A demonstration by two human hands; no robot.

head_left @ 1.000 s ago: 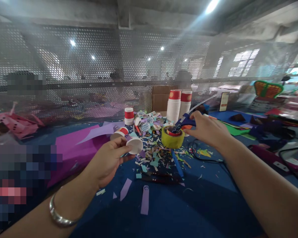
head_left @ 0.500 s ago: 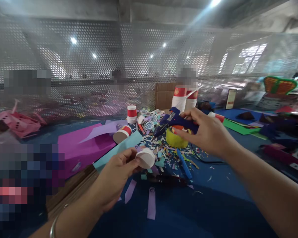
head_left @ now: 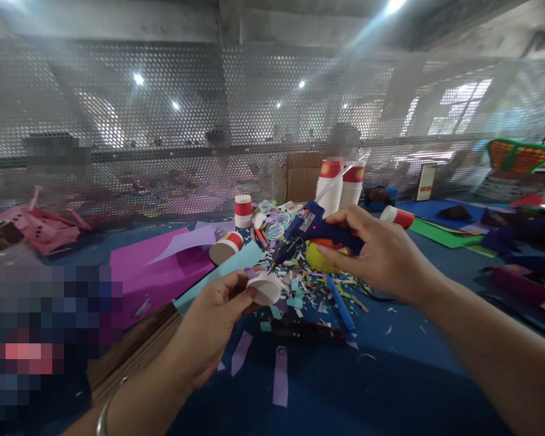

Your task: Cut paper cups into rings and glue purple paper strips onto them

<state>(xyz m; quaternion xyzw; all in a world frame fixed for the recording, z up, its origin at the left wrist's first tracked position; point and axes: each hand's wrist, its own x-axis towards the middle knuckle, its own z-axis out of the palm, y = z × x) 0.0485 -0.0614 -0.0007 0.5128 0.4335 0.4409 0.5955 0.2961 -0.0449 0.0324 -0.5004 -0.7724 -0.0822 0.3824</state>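
Observation:
My left hand [head_left: 220,315] pinches a small round white paper piece [head_left: 264,290], like the bottom cut from a paper cup, with a bit of purple paper [head_left: 251,272] at its far edge. A dark blue hot glue gun [head_left: 315,221] is in my right hand [head_left: 381,251], its red light lit and a clear glue stick [head_left: 331,181] jutting from its back. The nozzle points down at the rim of the white piece; whether they touch I cannot tell. Below, strips of purple paper [head_left: 280,375] lie on the blue table.
Paper scraps [head_left: 309,281] surround a yellow tape roll [head_left: 320,259] and a blue pen-like tool [head_left: 340,303]. Stacked red-and-white paper cups [head_left: 329,188] stand behind. Purple sheets [head_left: 149,266] lie left, a green sheet [head_left: 445,233] right. A dark-handled tool [head_left: 306,331] lies nearer me.
My right hand has brought the glue gun's nozzle down and left, to the white piece's rim. The white piece has tipped flatter in my left hand.

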